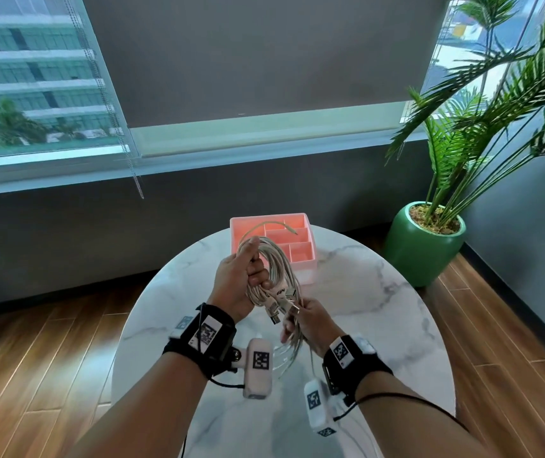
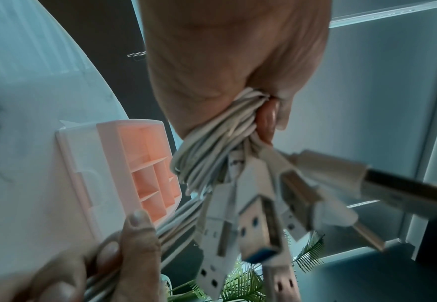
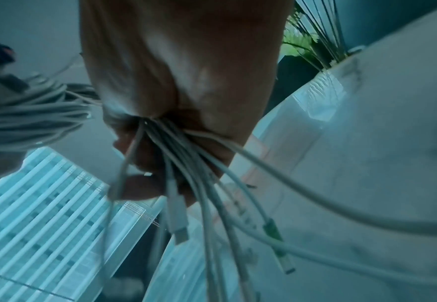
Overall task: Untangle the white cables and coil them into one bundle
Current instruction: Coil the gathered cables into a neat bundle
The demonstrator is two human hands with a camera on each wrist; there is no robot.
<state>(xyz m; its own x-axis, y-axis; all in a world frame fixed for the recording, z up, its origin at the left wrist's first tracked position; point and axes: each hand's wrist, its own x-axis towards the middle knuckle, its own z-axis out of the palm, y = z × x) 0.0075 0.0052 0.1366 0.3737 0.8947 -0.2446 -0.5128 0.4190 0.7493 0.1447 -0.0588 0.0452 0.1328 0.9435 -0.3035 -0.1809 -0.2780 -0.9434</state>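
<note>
Several white cables (image 1: 276,262) hang as one coil above the round marble table (image 1: 380,305). My left hand (image 1: 243,279) grips the coil's upper part in a fist, and in the left wrist view the strands (image 2: 222,130) pass through that fist (image 2: 227,61) with several USB plugs (image 2: 258,220) dangling below. My right hand (image 1: 304,320) holds the lower strands just under the plugs (image 1: 281,304). In the right wrist view the cables (image 3: 201,183) fan out of its closed fingers (image 3: 176,114). One loose cable end (image 1: 276,224) arches over the pink organiser.
A pink compartment organiser (image 1: 300,251) stands on the table's far side, just behind the coil. A potted palm in a green pot (image 1: 423,246) sits on the wooden floor at the right. The window wall lies beyond the table.
</note>
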